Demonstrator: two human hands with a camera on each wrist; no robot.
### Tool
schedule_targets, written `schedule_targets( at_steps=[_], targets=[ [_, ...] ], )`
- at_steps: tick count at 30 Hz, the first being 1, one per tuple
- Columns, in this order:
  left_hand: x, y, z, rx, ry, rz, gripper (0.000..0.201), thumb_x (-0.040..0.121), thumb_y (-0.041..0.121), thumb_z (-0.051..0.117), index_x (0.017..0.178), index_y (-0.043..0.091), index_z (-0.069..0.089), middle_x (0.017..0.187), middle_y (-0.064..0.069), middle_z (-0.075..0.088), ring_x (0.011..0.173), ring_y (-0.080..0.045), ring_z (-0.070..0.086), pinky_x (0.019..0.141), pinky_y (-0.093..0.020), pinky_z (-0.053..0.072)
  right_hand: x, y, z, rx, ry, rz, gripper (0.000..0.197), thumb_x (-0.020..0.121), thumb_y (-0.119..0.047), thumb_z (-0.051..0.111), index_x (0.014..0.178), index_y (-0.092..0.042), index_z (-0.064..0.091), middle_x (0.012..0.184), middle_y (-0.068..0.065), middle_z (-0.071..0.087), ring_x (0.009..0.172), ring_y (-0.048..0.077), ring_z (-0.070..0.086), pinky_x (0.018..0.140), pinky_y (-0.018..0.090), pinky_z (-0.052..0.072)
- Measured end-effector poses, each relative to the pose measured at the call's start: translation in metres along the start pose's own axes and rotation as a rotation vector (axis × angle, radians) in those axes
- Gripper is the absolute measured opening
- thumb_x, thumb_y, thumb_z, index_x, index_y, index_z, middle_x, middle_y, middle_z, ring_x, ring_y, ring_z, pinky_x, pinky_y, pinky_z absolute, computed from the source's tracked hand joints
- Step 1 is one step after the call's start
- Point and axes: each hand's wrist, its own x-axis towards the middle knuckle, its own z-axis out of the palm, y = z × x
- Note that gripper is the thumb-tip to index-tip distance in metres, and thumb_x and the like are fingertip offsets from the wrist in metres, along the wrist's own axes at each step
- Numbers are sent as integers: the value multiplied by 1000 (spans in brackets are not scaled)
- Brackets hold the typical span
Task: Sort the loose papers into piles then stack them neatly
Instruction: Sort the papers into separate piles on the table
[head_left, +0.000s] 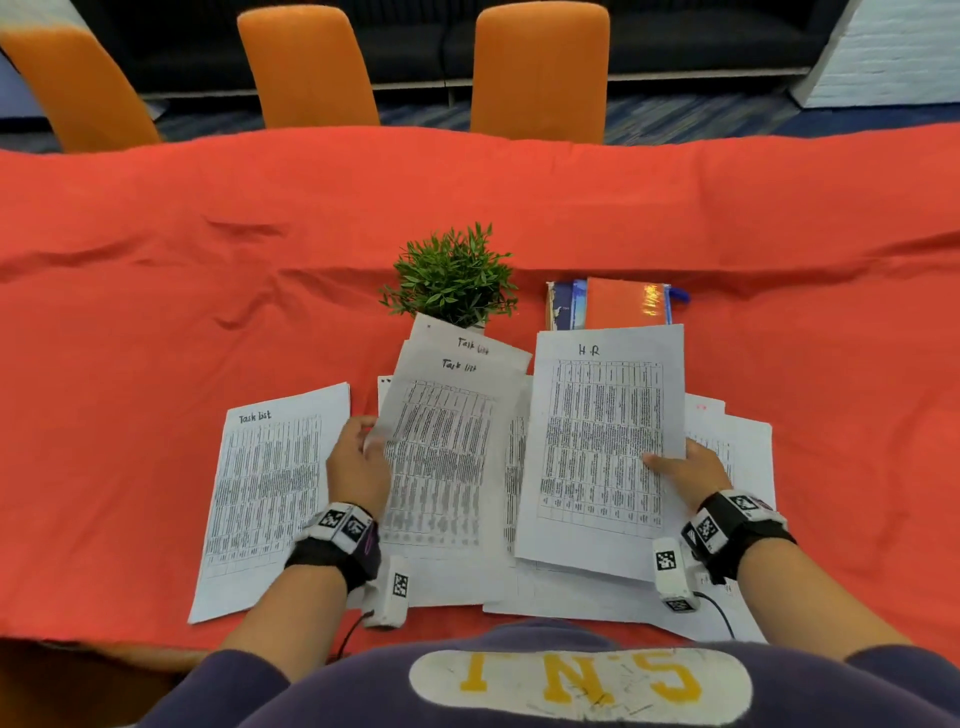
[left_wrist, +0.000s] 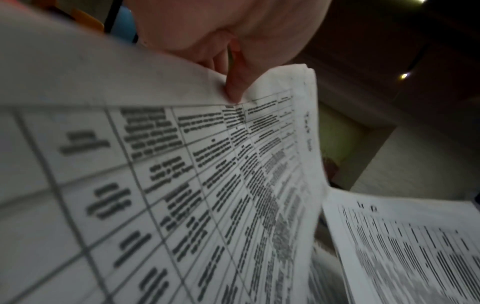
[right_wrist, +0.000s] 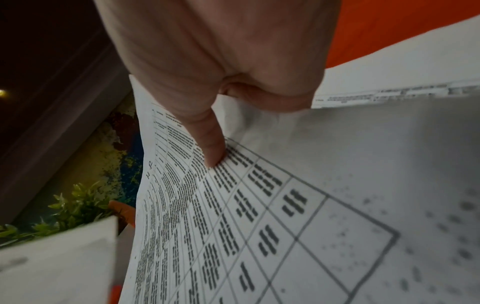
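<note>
My left hand (head_left: 358, 457) pinches the left edge of a lifted "Task list" sheet (head_left: 441, 457); the left wrist view shows its thumb (left_wrist: 236, 82) on that printed sheet (left_wrist: 207, 185). My right hand (head_left: 685, 473) holds the "H.R" sheet (head_left: 597, 441) by its right edge, raised off the table, thumb (right_wrist: 210, 144) pressed on the table of text (right_wrist: 233, 216). A separate "Task list" pile (head_left: 265, 493) lies flat at the left. More loose sheets (head_left: 561, 587) lie under both lifted papers, and some (head_left: 743, 441) stick out at the right.
A small green potted plant (head_left: 452, 280) stands just behind the papers. An orange notebook on blue books (head_left: 618, 304) lies to its right. The red tablecloth (head_left: 208, 312) covers the table; three orange chairs (head_left: 306, 67) stand along the far side.
</note>
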Motion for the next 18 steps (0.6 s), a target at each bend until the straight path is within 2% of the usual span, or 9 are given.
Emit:
schedule_targets(
  at_steps=[2, 4, 6, 9, 11, 13, 16, 18],
  targets=[
    [4, 15, -11, -20, 9, 41, 18, 93, 0, 45, 100, 14, 55, 82, 2, 62, 54, -15, 48, 49, -22, 37, 0, -4, -7, -24, 24, -14, 29, 85, -12, 68, 113, -6, 64, 107, 17, 68, 94, 30, 64, 87, 38, 49],
    [10, 25, -18, -65, -6, 68, 15, 92, 2, 48, 101, 12, 55, 86, 3, 65, 56, -17, 49, 50, -23, 38, 0, -8, -13, -16, 40, -16, 32, 85, -12, 68, 117, -6, 63, 108, 17, 67, 94, 30, 63, 87, 38, 48],
    [14, 32, -17, -143, -51, 57, 14, 92, 6, 53, 104, 14, 55, 91, 4, 69, 63, -17, 56, 56, -26, 43, 1, -13, -15, 17, 36, -24, 33, 85, -14, 68, 117, -8, 62, 108, 15, 67, 97, 31, 64, 91, 41, 49],
    [11, 38, 2, -194, -137, 13, 13, 91, 11, 59, 104, 12, 56, 90, 5, 70, 76, -9, 63, 69, -23, 48, -4, -23, -7, 62, -15, -33, 27, 85, -15, 68, 111, -13, 64, 107, 13, 69, 98, 31, 65, 93, 45, 50],
    [7, 38, 21, -216, -193, -44, 12, 92, 13, 59, 103, 11, 55, 92, -1, 69, 82, -13, 64, 76, -27, 49, -7, -27, 2, 90, -53, -22, 21, 83, -15, 68, 104, -16, 66, 106, 13, 70, 97, 33, 66, 92, 48, 51],
    [3, 39, 40, -207, -227, -105, 16, 93, 18, 56, 106, 9, 56, 101, -6, 67, 92, -20, 63, 83, -32, 48, -9, -28, 10, 101, -101, -26, 18, 79, -18, 68, 97, -19, 68, 102, 10, 73, 96, 32, 68, 93, 51, 51],
    [-9, 45, 59, -184, -254, -163, 23, 96, 25, 49, 109, 6, 54, 94, -3, 59, 83, -16, 55, 72, -28, 44, -17, -35, 19, 140, -155, -35, 23, 81, -13, 59, 102, -18, 68, 102, 7, 74, 97, 30, 68, 95, 51, 50],
    [-14, 47, 68, -168, -280, -185, 27, 97, 28, 45, 109, 6, 53, 88, -1, 55, 81, -17, 52, 73, -29, 43, -32, -44, 23, 227, -178, -17, 26, 86, -10, 53, 107, -15, 67, 106, 4, 73, 105, 30, 66, 96, 47, 50]
  ],
)
